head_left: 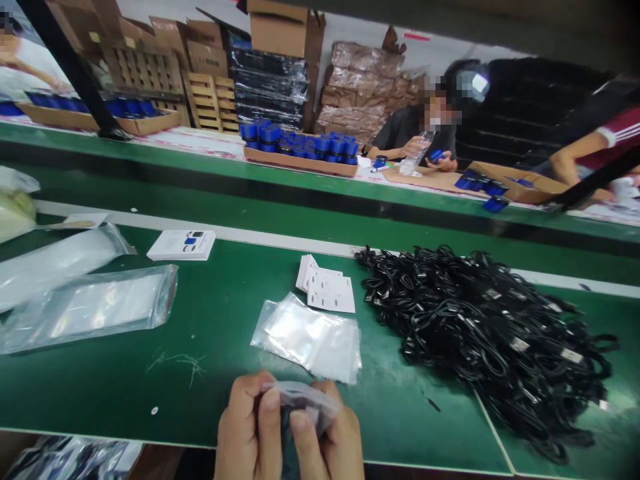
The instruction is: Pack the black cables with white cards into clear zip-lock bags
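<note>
Both of my hands are close together at the near edge of the green table. My left hand (pixel 249 427) and my right hand (pixel 330 433) pinch the top of a small clear plastic bag (pixel 300 395) between thumbs and fingers. Something dark shows inside or behind the bag, but I cannot make it out. Just beyond my hands lies a loose stack of flat clear plastic bags (pixel 315 337). Touching its far side are folded white leaflets (pixel 331 291). A big heap of coiled black cables (pixel 465 327) spreads to the right.
A stack of printed cards (pixel 183 245) lies at the back left. Large plastic packs (pixel 100 307) are on the left. Behind the table, a bench bears boxes of blue cylindrical items (pixel 300 143); people work there. Packed bags (pixel 75 459) show below the near left edge.
</note>
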A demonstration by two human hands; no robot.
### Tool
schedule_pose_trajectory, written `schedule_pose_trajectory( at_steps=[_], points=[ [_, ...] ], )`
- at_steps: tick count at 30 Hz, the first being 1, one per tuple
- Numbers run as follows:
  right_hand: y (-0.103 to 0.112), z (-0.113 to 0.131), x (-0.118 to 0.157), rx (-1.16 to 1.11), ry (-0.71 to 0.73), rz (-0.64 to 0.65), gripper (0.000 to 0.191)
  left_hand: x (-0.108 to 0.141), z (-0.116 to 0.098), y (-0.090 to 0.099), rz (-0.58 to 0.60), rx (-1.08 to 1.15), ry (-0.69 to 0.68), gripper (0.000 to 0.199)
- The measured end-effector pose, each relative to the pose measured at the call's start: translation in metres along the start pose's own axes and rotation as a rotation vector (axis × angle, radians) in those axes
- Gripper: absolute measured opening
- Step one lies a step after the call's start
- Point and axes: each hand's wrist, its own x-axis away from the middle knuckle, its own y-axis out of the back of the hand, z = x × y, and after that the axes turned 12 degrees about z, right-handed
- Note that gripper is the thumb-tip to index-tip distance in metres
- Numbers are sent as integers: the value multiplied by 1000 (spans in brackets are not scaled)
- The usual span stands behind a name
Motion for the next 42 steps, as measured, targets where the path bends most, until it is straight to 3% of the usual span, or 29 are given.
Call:
schedule_pose_trajectory(
  at_steps=[5, 10, 12, 16, 19, 21, 24, 30, 34, 38, 42],
  points=[
    [-6, -4, -2, 252, 186, -132, 35, -6, 12, 2, 45, 22, 41, 36],
    [-15, -11, -9, 263, 391, -314, 41, 6, 14, 1, 104, 54, 7, 32],
    [-12, -8, -11, 163, 337, -268, 35, 7, 9, 2, 119, 62, -23, 28],
    [6, 1, -14, -149, 80, -16, 20, -5, -9, 11, 222, 83, -63, 24],
    [17, 3, -15, -207, 20, 83, 21, -15, -22, 21, 443, 138, 97, 23],
    [19, 3, -15, -240, 20, 114, 20, -17, -27, 25, 520, 195, 210, 24],
    [20, 3, -13, -257, 26, 138, 19, -15, -28, 28, 513, 211, 248, 27],
    [35, 6, -15, -201, -38, 287, 12, -12, -22, 32, 492, 44, 149, 26],
    [45, 4, -16, -117, -106, 289, 16, -14, -18, 34, 492, -40, 63, 20],
    [46, 2, -15, -57, -69, 270, 19, -15, -13, 34, 483, -106, -51, 7],
    [41, 1, -13, -34, 0, 251, 16, -13, -12, 32, 422, -93, -32, 11]
  ],
)
